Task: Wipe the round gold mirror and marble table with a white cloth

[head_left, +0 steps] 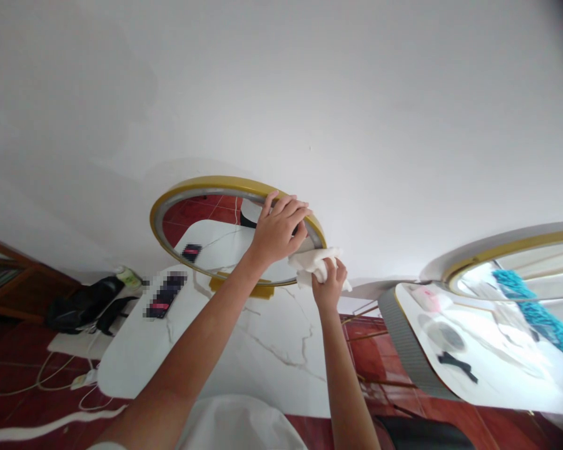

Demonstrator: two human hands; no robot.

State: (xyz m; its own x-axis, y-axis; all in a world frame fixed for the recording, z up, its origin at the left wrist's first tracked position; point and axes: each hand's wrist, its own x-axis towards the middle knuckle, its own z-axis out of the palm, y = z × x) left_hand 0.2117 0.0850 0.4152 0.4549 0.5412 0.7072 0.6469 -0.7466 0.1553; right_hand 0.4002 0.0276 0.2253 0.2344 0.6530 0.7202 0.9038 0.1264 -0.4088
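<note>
A round mirror (206,181) with a gold frame stands on a white marble-patterned table (272,344), close to the wall. My left hand (279,228) rests on the upper right of its frame, fingers spread over the rim and thumb toward the glass. In my right hand (328,284) is a bunched white cloth (312,262), pressed against the mirror's lower right edge. The fingers are wrapped round the cloth, which covers part of the frame there. A gold base (263,291) shows under the mirror, partly behind my left forearm.
A blurred phone-like object (166,295) lies on the table's left side. Black bags (82,306) and cables sit farther left. At right stands a second white table (492,387) with another gold-framed mirror (478,256), a black item (457,365) and teal fluffy material (539,309).
</note>
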